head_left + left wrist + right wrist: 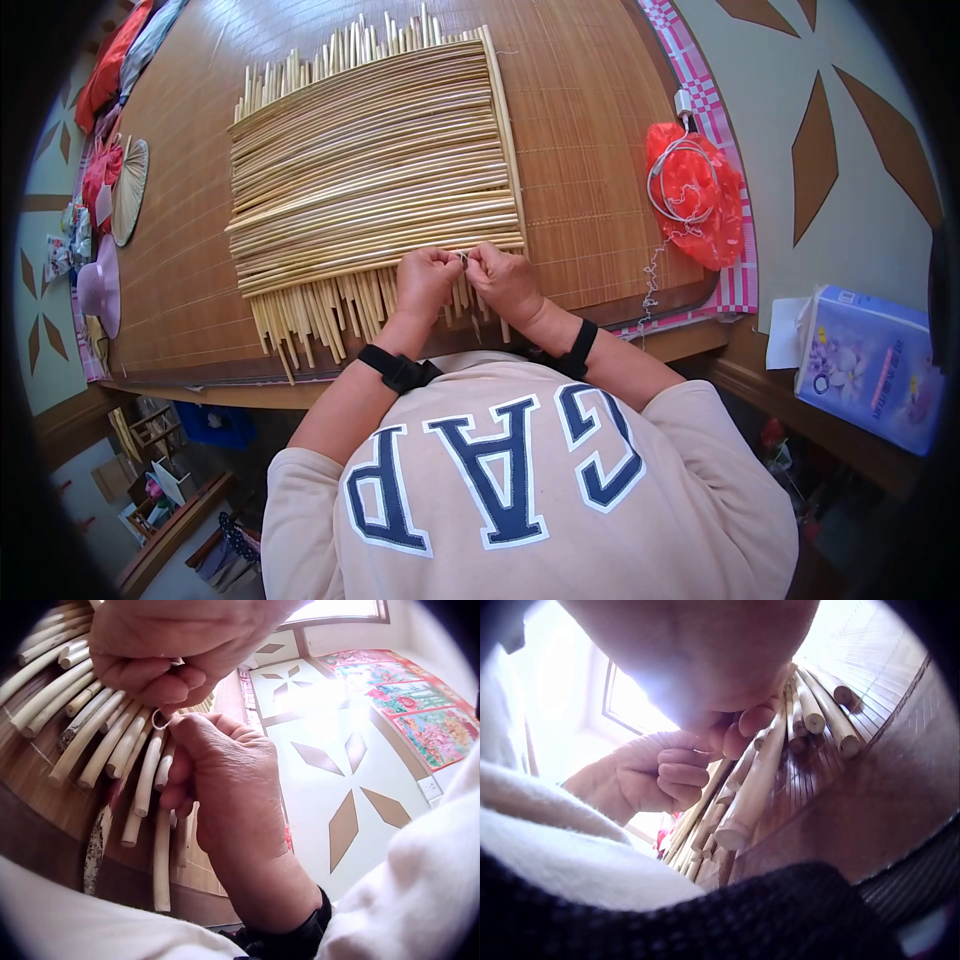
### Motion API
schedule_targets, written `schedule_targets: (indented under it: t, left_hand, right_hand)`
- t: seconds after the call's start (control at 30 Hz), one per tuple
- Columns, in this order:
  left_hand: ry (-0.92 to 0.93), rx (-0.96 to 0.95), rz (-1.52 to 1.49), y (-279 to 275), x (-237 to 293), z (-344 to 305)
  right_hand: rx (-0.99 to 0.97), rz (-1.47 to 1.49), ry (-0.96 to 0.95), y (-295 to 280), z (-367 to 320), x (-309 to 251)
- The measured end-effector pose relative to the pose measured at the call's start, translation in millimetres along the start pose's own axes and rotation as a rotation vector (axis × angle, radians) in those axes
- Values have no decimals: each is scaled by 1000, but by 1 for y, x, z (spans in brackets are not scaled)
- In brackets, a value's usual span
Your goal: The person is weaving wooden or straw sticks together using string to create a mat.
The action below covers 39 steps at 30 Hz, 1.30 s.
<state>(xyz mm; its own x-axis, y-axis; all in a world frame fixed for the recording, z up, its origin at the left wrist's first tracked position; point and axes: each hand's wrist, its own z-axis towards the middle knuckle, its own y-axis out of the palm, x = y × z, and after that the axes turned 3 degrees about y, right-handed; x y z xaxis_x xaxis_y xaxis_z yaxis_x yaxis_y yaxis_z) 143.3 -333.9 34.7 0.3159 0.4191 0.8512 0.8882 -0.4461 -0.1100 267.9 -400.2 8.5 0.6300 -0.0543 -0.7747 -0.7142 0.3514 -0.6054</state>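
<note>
In the head view, my left hand [425,282] and right hand [506,288] meet at the near edge of a mat of pale sticks [370,165]. Between their fingertips is a thin white string [463,259], pinched from both sides. The left wrist view shows a small loop of this string [158,720] standing out between the left hand [180,645] above and the right hand [232,772] below. Stick ends [142,791] poke out just under the fingers. Seen from the right wrist, the curled left fingers [682,776] sit close to the right hand's fingertips.
The stick mat lies on a bamboo-covered table [590,200]. Over at the right are a red plastic bag [722,225] with a white cable [655,190] and a purple tissue pack [870,365]. A hand fan [130,195] and a pink hat [98,290] lie at the left.
</note>
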Motion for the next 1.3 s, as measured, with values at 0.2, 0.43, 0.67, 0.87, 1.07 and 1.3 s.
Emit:
schedule_targets:
  t: [0.2, 0.43, 0.67, 0.87, 1.07, 1.3]
  left_hand:
    - [224, 97, 389, 0, -13, 6]
    - [293, 149, 382, -2, -21, 9]
    - [271, 152, 451, -3, -7, 3]
    - [504, 202, 729, -2, -16, 6]
    - [527, 235, 765, 0, -17, 7]
    - [184, 67, 317, -2, -14, 6]
  right_hand:
    - [-61, -187, -250, -2, 17, 4]
    - [-192, -71, -315, -4, 28, 9]
    - [-115, -102, -302, 1, 23, 12]
    - [-86, -52, -230, 1, 21, 9]
    - [-108, -96, -216, 1, 21, 10]
    - [-80, 84, -26, -9, 14, 3]
